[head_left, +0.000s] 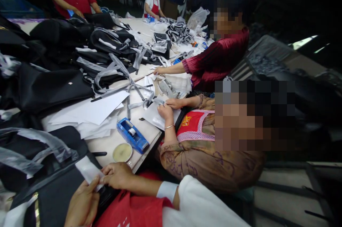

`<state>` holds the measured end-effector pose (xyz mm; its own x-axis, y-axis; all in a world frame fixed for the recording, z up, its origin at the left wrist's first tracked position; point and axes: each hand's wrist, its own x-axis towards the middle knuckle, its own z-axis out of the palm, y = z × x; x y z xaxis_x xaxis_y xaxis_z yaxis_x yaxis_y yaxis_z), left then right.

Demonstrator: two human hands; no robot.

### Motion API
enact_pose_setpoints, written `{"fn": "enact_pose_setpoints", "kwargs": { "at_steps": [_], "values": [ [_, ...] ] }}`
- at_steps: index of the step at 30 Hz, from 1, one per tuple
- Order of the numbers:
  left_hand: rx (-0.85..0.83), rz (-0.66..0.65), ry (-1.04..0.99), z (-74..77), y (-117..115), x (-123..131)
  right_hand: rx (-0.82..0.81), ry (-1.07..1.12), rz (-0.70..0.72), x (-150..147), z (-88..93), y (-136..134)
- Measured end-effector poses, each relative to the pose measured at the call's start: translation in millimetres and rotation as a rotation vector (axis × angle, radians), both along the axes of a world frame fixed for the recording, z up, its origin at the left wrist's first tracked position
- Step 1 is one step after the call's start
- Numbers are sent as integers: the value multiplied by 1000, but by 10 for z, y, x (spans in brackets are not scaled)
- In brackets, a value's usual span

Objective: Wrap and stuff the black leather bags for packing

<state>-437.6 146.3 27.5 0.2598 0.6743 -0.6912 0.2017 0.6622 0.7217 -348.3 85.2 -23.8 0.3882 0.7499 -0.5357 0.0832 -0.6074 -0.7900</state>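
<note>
My left hand [81, 204] and my right hand [116, 175] meet at the bottom left over a black bag [57, 195] lying at the table's near edge. Both hands pinch a small white sheet [89, 172] held against the bag, fingers closed on its lower end. A clear plastic wrap [32, 148] covers another black bag just beyond.
A blue tape dispenser [132, 134] and a round yellowish dish [122, 152] lie on the table [109, 143] past my hands. White paper sheets [92, 111] and black bags [50, 88] pile up at left. A person in brown [203, 148] sits close on my right; others work farther along.
</note>
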Motion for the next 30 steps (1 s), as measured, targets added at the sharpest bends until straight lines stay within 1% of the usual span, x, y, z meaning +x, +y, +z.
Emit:
{"fn": "enact_pose_setpoints", "kwargs": {
  "at_steps": [2,3,6,8,9,11,14,16,19,21,23,24,25,26,28,29,30],
  "values": [
    [-76,-48,-43,-39,-3,-12,3,124,-33,-11,-83,3],
    [-87,-60,-49,-47,-4,-16,9,182,-56,-16,-124,7],
    [-12,-70,-7,-38,-10,-17,35,314,-117,-32,-230,23],
    [42,-54,55,-23,-20,-16,40,319,-115,-34,-259,24],
    [50,-37,83,-18,-28,-15,35,283,-97,-30,-253,21],
    [10,12,84,-20,-51,-11,21,154,-35,-12,-196,9],
    [-83,102,-50,-56,-87,-3,5,-33,68,33,-38,-1],
    [-109,146,-146,-102,-90,-3,-20,-127,99,62,60,12],
    [-152,157,-257,-181,-53,-25,-29,-243,132,96,158,37],
    [-207,140,-318,-222,-16,-53,-13,-278,212,149,219,23],
    [-242,150,-347,-251,18,-84,5,-328,311,280,302,-36],
    [-246,169,-347,-260,31,-98,12,-379,330,385,353,-81],
    [-242,191,-337,-267,41,-109,17,-452,313,517,404,-133],
    [-234,213,-324,-270,49,-116,19,-539,262,670,450,-189],
    [-215,228,-308,-266,56,-122,-4,-712,97,1006,502,-299],
    [-209,220,-309,-259,57,-121,-33,-756,33,1164,501,-349],
    [-203,205,-313,-250,56,-120,-64,-755,-4,1300,481,-395]
  ]
}}
